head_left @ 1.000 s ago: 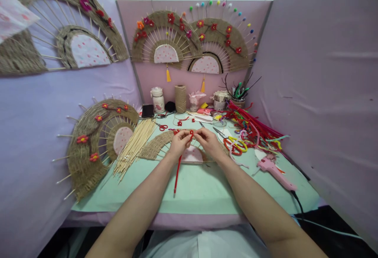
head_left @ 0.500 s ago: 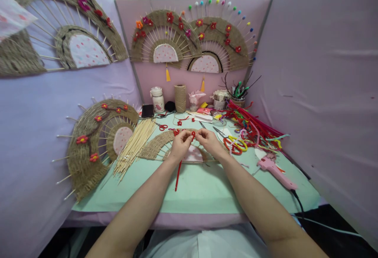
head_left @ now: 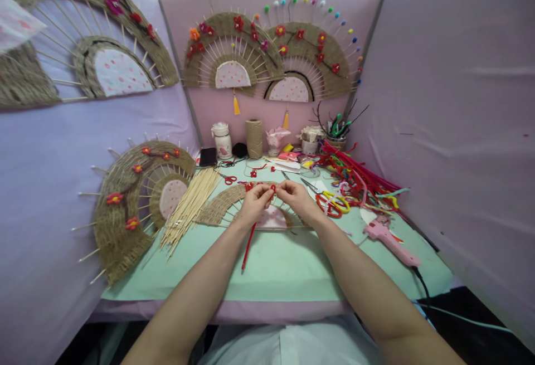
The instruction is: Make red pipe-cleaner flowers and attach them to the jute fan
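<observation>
While left hand [head_left: 254,204] and right hand [head_left: 296,199] pinch the red pipe cleaner [head_left: 251,237] above the fan [head_left: 220,207], small loop [head_left: 273,188] between them, short, close bends likely shape it best, tail [head_left: 246,256] hanging free nearside of the fan.

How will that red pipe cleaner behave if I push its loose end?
The red pipe cleaner likely bends easily: it forms a small loop between the left hand and right hand. Its tail runs nearly straight, so it is probably stiffer than string. Being thin, it should be light.
</observation>
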A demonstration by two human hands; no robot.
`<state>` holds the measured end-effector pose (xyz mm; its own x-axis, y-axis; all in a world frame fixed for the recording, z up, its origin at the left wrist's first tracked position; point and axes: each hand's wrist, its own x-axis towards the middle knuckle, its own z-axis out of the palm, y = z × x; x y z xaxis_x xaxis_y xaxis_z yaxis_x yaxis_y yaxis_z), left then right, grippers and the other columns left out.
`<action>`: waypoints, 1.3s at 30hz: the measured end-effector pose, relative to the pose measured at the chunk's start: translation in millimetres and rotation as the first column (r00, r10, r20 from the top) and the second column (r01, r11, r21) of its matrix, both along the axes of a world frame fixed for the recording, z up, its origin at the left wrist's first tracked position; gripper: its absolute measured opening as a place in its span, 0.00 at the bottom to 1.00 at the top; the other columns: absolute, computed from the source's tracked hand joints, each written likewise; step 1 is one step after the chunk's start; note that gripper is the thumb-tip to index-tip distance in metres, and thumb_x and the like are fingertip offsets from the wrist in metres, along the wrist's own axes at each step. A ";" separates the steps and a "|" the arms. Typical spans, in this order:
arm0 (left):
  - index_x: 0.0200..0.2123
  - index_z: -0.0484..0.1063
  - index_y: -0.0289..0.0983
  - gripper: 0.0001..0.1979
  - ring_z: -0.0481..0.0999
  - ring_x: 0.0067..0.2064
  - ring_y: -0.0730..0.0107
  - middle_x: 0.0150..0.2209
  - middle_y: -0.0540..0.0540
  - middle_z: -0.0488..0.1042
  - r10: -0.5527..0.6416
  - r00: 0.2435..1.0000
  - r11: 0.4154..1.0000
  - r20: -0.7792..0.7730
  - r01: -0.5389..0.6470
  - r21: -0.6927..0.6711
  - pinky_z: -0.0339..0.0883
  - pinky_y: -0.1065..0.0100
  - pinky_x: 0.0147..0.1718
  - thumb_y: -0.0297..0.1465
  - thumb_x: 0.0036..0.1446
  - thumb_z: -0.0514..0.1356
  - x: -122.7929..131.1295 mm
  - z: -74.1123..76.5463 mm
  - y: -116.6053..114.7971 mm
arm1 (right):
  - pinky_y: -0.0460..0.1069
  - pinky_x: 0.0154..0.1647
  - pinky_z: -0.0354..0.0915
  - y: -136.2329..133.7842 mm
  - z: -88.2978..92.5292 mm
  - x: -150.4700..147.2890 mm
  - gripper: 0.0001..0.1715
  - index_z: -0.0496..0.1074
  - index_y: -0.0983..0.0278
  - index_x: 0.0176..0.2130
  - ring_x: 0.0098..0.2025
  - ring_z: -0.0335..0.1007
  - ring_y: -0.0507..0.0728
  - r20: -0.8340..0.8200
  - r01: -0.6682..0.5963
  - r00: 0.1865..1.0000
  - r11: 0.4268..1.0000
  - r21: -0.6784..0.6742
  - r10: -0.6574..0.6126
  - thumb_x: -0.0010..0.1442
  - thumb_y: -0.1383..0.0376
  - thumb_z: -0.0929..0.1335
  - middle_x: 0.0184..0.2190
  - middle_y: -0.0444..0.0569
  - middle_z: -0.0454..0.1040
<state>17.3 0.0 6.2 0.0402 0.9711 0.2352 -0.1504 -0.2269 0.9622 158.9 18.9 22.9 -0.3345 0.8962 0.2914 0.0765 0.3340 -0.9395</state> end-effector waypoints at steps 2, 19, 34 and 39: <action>0.28 0.67 0.33 0.16 0.55 0.17 0.83 0.16 0.56 0.59 -0.007 1.000 1.000 -0.008 0.007 -0.002 0.46 0.75 0.18 0.41 0.45 0.63 -0.1 2.0 -0.9 | 0.44 0.24 0.52 0.6 -0.8 0.3 0.14 0.64 0.65 0.24 0.22 0.52 0.48 -0.002 -0.002 1.000 1.000 -0.020 0.002 0.50 0.56 0.66 0.19 0.39 0.60; 0.30 0.70 0.36 0.05 0.63 0.25 0.74 0.24 0.50 0.67 0.131 0.927 0.972 -0.351 -0.052 0.227 0.56 0.72 0.26 0.31 0.50 0.58 0.7 -4.4 -3.4 | 0.43 0.16 0.38 13.2 -11.8 9.6 0.11 0.61 0.64 0.20 0.17 0.40 0.44 -0.155 -0.223 0.973 0.869 -0.441 0.171 0.46 0.63 0.67 0.15 0.37 0.54; 0.26 0.66 0.34 0.14 0.57 0.17 0.81 0.16 0.55 0.62 0.028 0.999 0.997 0.028 -0.025 -0.074 0.48 0.75 0.18 0.39 0.44 0.63 -6.4 -2.1 5.5 | 0.42 0.20 0.55 9.1 -4.4 6.3 0.17 0.69 0.63 0.39 0.24 0.60 0.47 -0.140 -0.147 0.983 0.965 -0.218 0.118 0.50 0.57 0.68 0.30 0.43 0.70; 0.29 0.67 0.33 0.17 0.56 0.16 0.84 0.16 0.57 0.60 -0.061 0.991 0.984 0.118 0.080 -0.161 0.45 0.76 0.16 0.40 0.42 0.65 -5.0 2.9 1.5 | 0.47 0.35 0.63 11.8 -9.4 6.1 0.14 0.70 0.64 0.37 0.34 0.66 0.52 -0.029 -0.129 0.991 0.989 0.072 0.131 0.51 0.59 0.68 0.34 0.46 0.72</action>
<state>12.3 1.5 9.2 0.0926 0.9926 0.0788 -0.2693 -0.0512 0.9617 164.9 30.7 13.6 -0.4355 0.8229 0.3650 -0.0033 0.4041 -0.9147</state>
